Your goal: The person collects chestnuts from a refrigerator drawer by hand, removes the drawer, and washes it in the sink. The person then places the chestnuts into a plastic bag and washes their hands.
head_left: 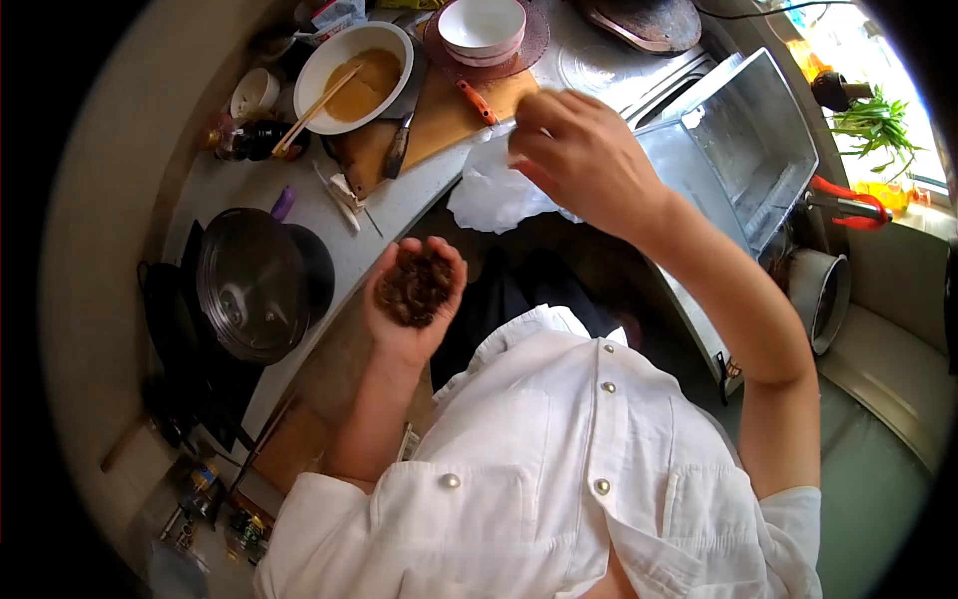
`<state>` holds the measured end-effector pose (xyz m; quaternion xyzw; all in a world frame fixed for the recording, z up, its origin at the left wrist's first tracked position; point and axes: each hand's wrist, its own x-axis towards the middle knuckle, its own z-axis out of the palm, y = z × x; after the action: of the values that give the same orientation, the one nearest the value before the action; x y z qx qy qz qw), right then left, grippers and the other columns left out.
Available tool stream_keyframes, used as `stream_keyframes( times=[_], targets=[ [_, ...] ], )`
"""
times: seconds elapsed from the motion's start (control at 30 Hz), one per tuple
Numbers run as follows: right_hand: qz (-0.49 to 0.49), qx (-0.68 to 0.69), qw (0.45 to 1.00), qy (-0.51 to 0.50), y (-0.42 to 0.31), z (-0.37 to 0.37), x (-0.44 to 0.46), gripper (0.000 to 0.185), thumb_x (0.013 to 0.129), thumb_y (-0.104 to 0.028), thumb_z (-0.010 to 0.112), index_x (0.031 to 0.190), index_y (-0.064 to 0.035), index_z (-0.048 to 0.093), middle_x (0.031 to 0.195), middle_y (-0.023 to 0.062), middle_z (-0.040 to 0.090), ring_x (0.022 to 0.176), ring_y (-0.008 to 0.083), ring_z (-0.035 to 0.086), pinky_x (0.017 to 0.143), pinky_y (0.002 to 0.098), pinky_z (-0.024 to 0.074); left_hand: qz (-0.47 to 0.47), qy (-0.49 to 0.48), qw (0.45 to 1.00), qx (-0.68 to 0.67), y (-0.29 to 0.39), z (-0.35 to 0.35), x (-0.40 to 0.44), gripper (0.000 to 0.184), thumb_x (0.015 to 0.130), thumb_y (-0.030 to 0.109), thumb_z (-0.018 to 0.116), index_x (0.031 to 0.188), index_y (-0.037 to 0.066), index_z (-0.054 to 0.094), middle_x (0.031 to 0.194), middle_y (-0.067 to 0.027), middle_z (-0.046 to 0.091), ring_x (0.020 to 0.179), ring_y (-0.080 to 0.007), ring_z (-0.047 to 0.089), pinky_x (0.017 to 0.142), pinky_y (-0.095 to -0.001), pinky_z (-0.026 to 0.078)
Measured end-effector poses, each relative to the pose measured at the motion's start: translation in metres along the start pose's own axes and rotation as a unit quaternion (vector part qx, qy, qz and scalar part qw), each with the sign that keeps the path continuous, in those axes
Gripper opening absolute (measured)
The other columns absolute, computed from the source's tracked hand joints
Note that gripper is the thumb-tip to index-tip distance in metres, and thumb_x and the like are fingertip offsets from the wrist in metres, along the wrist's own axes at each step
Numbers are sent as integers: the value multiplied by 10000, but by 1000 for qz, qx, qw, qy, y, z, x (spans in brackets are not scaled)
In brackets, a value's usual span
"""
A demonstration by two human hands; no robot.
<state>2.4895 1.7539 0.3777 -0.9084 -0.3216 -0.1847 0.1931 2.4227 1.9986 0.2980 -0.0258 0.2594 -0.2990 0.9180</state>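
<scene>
My left hand (401, 342) is cupped with the palm up. In it lies a heap of small dark brown pieces (414, 288), perhaps something dried; their exact kind is unclear. My right hand (574, 140) is raised over the counter's front edge with its fingers curled together. What it pinches, if anything, is hidden. Just below and left of it hangs a crumpled clear plastic bag (496, 190) at the counter edge; whether the fingers touch the bag I cannot tell.
A white bowl (311, 95) of yellow-brown liquid with chopsticks (317, 108) stands near a wooden board (439, 125) with a black-handled tool (398, 148). Stacked bowls (482, 25) sit behind. A lidded pan (252, 285) is at left, a metal sink (733, 150) at right.
</scene>
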Motion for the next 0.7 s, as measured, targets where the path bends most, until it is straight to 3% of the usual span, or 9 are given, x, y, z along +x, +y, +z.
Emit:
stream_keyframes(
  times=[0.13, 0.17, 0.23, 0.33, 0.43, 0.6, 0.7],
  targets=[
    [21, 101, 994, 20, 6, 5, 29, 83, 716, -143, 629, 761, -77, 604, 796, 71, 581, 735, 282, 592, 622, 368, 487, -69, -11, 997, 36, -31, 3, 0, 222, 896, 278, 534, 904, 89, 650, 1010, -95, 620, 1010, -254, 579, 934, -450, 459],
    [62, 92, 994, -14, 5, 0, 37, 52, 738, -158, 609, 750, -109, 603, 701, 82, 584, 667, 292, 599, 571, 387, 482, -79, -8, 996, 31, -40, 7, 1, 210, 893, 273, 540, 898, 94, 650, 1004, -93, 622, 1007, -245, 583, 925, -450, 465],
    [88, 77, 993, 26, 2, -1, 48, 101, 792, -214, 623, 770, -120, 593, 595, 87, 570, 588, 288, 595, 538, 385, 470, -93, -4, 995, 33, -53, 10, 9, 191, 884, 266, 554, 884, 99, 647, 1002, -84, 622, 1004, -235, 581, 925, -453, 465],
    [68, -5, 995, 76, -6, -11, 56, 161, 850, -273, 607, 804, -120, 586, 567, 78, 573, 536, 285, 585, 506, 375, 458, -108, -26, 994, 22, -65, 22, 23, 163, 871, 251, 571, 868, 104, 642, 994, -73, 621, 998, -222, 580, 925, -457, 465],
    [98, -66, 992, 32, -12, -18, 53, 191, 871, -322, 595, 846, -133, 591, 565, 66, 581, 525, 271, 586, 495, 363, 451, -99, -33, 994, 43, -73, 37, 32, 149, 864, 242, 579, 854, 104, 635, 963, -72, 625, 983, -214, 583, 927, -452, 465],
    [249, 93, 964, -5, -10, -26, 38, 351, 906, -324, 549, 799, -3, 642, 619, 154, 607, 550, 286, 616, 510, 366, 474, -120, -16, 993, 4, -84, 40, 52, 155, 854, 214, 595, 899, 68, 621, 994, -118, 592, 1010, -260, 560, 922, -476, 460],
    [308, 182, 933, -18, -11, -44, 26, 365, 914, -330, 547, 836, 8, 660, 649, 154, 629, 575, 257, 645, 536, 337, 492, -93, -27, 994, -50, -78, 32, 70, 171, 861, 201, 586, 956, 64, 621, 1004, -129, 589, 1009, -268, 559, 923, -478, 460]
  ],
)
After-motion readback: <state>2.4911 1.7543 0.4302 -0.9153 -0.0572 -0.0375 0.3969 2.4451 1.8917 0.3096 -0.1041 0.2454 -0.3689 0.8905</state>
